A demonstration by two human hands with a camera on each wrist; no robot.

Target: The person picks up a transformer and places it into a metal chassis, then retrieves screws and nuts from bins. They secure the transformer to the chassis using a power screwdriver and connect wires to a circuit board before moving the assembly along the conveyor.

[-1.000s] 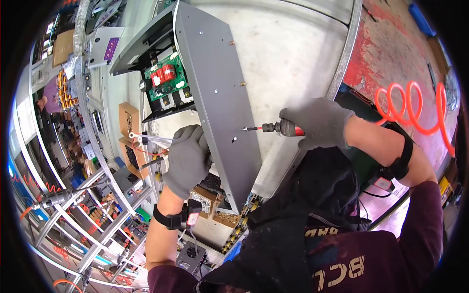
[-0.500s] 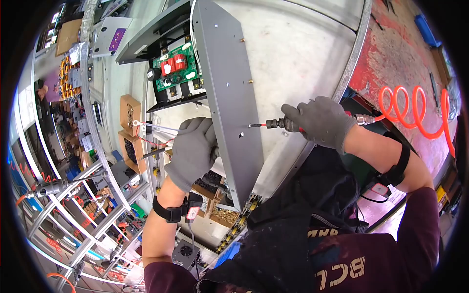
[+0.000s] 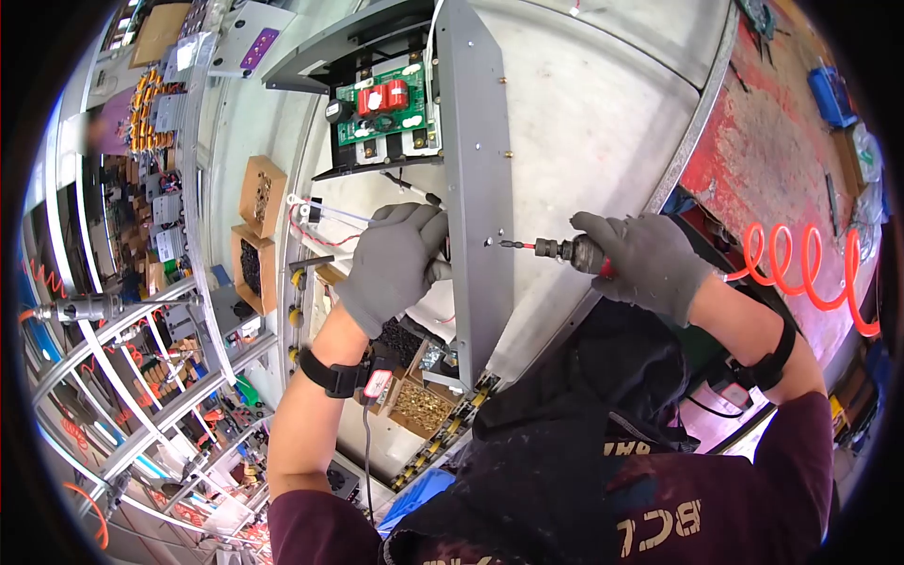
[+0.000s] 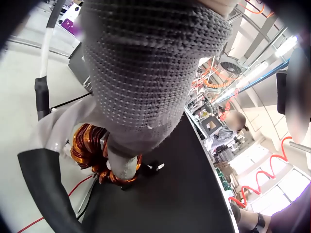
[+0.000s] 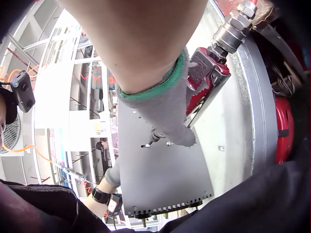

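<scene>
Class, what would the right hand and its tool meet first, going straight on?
The driver in the right hand would likely meet the grey panel first; the gap's width is unclear.

Two gloved hands (image 3: 394, 266), one green circuit board (image 3: 389, 105), perhaps two drivers (image 3: 576, 252).

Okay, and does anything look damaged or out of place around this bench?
The red floor beyond the bench looks worn, its colour patchy and scraped. Ring terminals left of the grey panel stick out unattached, though that may be normal. I see no spill.
</scene>
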